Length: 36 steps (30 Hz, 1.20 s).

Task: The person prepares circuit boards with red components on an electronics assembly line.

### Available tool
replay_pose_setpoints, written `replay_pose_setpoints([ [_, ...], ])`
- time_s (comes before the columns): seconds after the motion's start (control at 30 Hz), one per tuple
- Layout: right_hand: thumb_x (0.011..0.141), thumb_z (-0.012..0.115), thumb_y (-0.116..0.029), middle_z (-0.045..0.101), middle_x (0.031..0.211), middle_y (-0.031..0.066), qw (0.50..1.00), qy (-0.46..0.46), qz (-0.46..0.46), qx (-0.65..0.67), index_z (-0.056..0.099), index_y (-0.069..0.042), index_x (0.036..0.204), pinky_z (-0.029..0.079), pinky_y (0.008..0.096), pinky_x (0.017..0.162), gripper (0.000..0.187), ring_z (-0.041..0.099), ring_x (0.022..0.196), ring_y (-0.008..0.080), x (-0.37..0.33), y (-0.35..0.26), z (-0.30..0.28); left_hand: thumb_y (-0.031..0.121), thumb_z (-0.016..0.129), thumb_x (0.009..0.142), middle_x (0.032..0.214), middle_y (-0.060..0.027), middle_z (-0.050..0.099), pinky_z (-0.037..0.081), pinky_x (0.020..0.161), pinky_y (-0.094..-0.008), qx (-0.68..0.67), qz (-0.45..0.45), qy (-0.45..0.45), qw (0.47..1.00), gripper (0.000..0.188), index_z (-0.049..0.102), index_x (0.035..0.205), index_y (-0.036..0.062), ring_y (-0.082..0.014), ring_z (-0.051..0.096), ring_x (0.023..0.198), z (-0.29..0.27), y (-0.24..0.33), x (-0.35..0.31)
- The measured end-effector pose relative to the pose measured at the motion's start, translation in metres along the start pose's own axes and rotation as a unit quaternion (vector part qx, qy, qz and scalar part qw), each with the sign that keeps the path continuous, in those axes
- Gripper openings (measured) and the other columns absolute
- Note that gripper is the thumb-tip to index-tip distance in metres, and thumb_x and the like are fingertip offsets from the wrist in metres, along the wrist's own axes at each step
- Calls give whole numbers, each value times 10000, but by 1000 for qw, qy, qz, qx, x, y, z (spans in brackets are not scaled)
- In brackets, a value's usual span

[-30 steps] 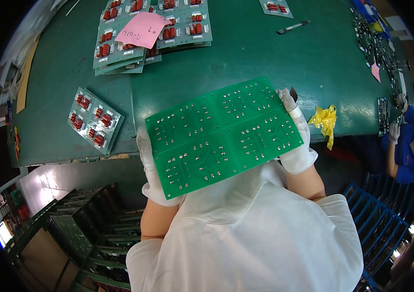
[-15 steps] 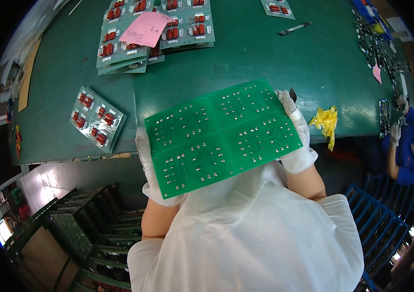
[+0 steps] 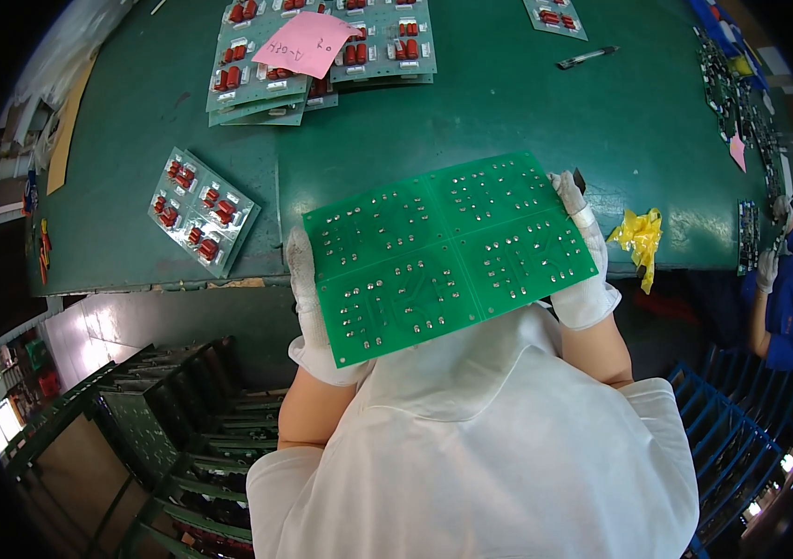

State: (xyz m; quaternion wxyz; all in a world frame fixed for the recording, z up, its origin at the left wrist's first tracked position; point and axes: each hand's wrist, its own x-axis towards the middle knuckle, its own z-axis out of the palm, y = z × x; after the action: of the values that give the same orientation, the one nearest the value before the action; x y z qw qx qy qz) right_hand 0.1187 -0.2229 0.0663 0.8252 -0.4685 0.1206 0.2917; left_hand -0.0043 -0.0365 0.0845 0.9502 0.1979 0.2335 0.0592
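Observation:
A green circuit board point(image 3: 452, 247), with its soldered side facing up, is held tilted between my two gloved hands in front of my chest. My left hand point(image 3: 304, 279) grips the board's left edge, its fingers partly hidden beneath. At the right edge my right hand point(image 3: 583, 219) closes on the board. A dark pointed blade or tool tip point(image 3: 579, 180) sticks out by the right fingertips; the rest of it is hidden. Left of the board, a small stack of boards point(image 3: 201, 212) with red components lies on the green table point(image 3: 508, 102).
Stacked boards point(image 3: 382, 56) under a pink note point(image 3: 305, 44) stand at the back. A pen point(image 3: 587, 58) and another board point(image 3: 557, 17) lie back right. Crumpled yellow tape or film point(image 3: 639, 239) sits at the table's front edge. A co-worker in blue point(image 3: 792, 298) handles parts at far right.
The whole view has shifted slightly, so the table things appear further right and a little higher. Both hands keep hold of the board, its tilt nearly the same.

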Motion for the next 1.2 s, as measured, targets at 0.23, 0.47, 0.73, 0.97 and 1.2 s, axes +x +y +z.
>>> replay_pose_setpoints([
  [0.23, 881, 564, -284, 624, 908, 33, 999, 23, 31, 34, 610, -84, 943, 508, 282, 711, 214, 613, 814, 155, 2, 0, -7, 597, 343, 871, 1148, -122, 540, 529, 704, -398, 184, 30, 14, 982, 673, 384, 1292, 73, -248, 575, 976, -11, 0, 0],
  [0.47, 885, 559, -288, 618, 903, 35, 998, 18, 41, 52, 600, -86, 940, 503, 279, 694, 214, 609, 801, 151, 5, 6, -13, 457, 442, 883, 1189, -94, 541, 310, 955, -410, 155, 42, -40, 986, 566, 373, 1281, 60, -212, 552, 1028, -27, -9, 2],
  [0.73, 862, 595, -302, 607, 902, 31, 998, 30, 34, 39, 592, -92, 936, 492, 280, 714, 223, 595, 822, 140, 5, 7, -14, 524, 350, 898, 1174, -106, 539, 450, 805, -360, 47, -4, 39, 998, 559, 464, 1226, 84, -223, 566, 989, -4, -7, 3],
  [0.97, 858, 599, -308, 606, 907, 36, 999, 37, 31, 23, 583, -87, 954, 489, 277, 710, 242, 594, 830, 136, 2, 7, -12, 447, 272, 948, 1232, -178, 496, 383, 972, -446, -27, -32, 9, 999, 525, 417, 1246, 40, -284, 513, 1090, -8, -4, 4],
  [1.2, 859, 598, -309, 611, 920, 47, 998, 26, 34, 40, 583, -76, 984, 485, 282, 724, 265, 595, 833, 151, 5, 11, -17, 411, 273, 956, 1202, -140, 531, 331, 1012, -421, -34, -71, -45, 996, 488, 433, 1216, 30, -232, 522, 1076, -1, 1, -1],
])
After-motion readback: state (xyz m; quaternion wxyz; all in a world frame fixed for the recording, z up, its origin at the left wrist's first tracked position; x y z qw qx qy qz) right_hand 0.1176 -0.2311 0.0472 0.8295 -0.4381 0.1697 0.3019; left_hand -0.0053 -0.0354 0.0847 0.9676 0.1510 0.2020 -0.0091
